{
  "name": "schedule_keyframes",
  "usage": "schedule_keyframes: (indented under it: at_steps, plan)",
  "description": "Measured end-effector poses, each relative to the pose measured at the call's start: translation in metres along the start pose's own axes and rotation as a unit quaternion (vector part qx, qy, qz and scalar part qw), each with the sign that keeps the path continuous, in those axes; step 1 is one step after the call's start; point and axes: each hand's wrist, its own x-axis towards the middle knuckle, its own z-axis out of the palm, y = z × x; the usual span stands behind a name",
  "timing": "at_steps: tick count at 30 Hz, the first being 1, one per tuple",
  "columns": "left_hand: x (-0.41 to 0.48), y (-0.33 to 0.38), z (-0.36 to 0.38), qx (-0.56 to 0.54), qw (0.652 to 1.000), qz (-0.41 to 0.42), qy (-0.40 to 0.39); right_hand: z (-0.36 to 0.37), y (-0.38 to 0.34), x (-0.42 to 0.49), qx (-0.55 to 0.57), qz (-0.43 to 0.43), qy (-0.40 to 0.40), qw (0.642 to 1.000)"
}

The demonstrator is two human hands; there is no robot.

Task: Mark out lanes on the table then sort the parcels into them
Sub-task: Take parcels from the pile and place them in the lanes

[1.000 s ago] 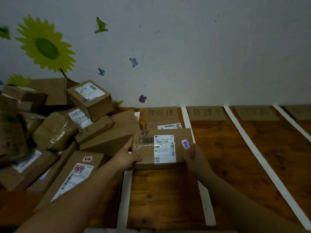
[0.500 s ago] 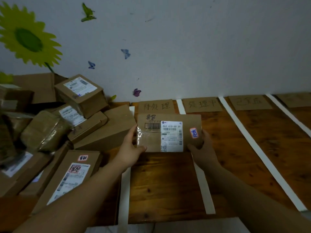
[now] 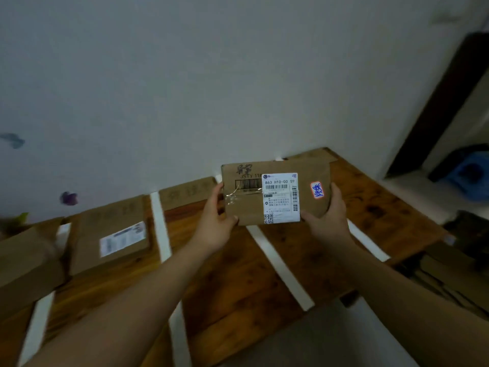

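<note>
One wooden table (image 3: 383, 210) spreads below both hands, cut by white tape strips (image 3: 279, 263) into lanes that run away from the person. Far out beyond the left hand (image 3: 211, 229), a flat parcel (image 3: 90, 250) already lies in a lane. The brown parcel (image 3: 275, 193) being sorted is off the table, raised between the two hands. The left hand's fingers and thumb clasp its left end and the right hand (image 3: 329, 221) clasps its right end. Its long axis runs straight from hand to hand, crosswise to the lanes, and neither hand is nearer. It hangs above a tape strip rather than squarely over one lane, so it probably needs to go down to one side. Its shipping label (image 3: 281, 198) faces up, with a small orange sticker (image 3: 316, 190) nearer the right hand.
</note>
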Motion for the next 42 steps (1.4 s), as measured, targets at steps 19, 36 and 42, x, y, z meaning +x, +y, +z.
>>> schedule_keyframes:
  at_steps: [19, 36, 42]
  plan:
    - [0.196, 0.019, 0.300, -0.023, 0.997, 0.000, -0.080, -0.188, 0.125, 0.240, -0.098, 0.009, 0.050, 0.994]
    - [0.273, -0.021, 0.374, 0.001, 0.991, -0.133, -0.018, -0.169, 0.204, 0.413, -0.165, 0.043, -0.120, 0.978]
    - [0.278, -0.018, 0.417, 0.031, 0.989, -0.136, 0.050, -0.183, 0.228, 0.455, -0.148, -0.009, -0.140, 0.979]
